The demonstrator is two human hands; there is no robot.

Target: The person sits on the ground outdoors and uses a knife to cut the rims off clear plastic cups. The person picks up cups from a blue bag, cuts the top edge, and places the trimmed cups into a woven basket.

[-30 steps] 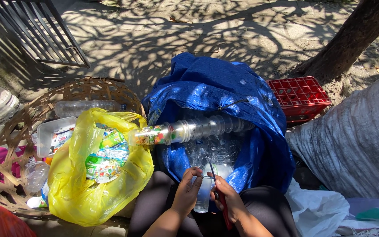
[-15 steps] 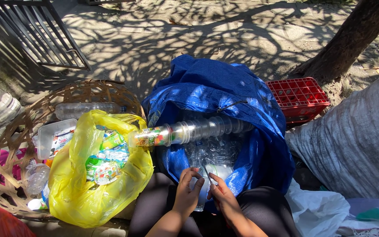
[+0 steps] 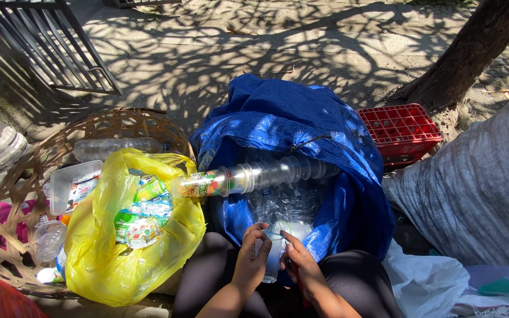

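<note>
Clear cup (image 3: 273,256) beside blue sack (image 3: 325,135)

Seen from a single head-worn camera, angled steeply down and forward over the wearer's lap. Close on the left hand (image 3: 253,259) and right hand (image 3: 301,268) at the bottom edge; blue sack (image 3: 301,123) mid-frame; sunlit ground (image 3: 219,53) and tree trunk (image 3: 472,53) beyond.

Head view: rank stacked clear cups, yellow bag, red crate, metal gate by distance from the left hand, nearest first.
From the left hand:
1. stacked clear cups, just above, across the blue sack.
2. yellow bag, left.
3. red crate, upper right.
4. metal gate, far upper left.
</note>
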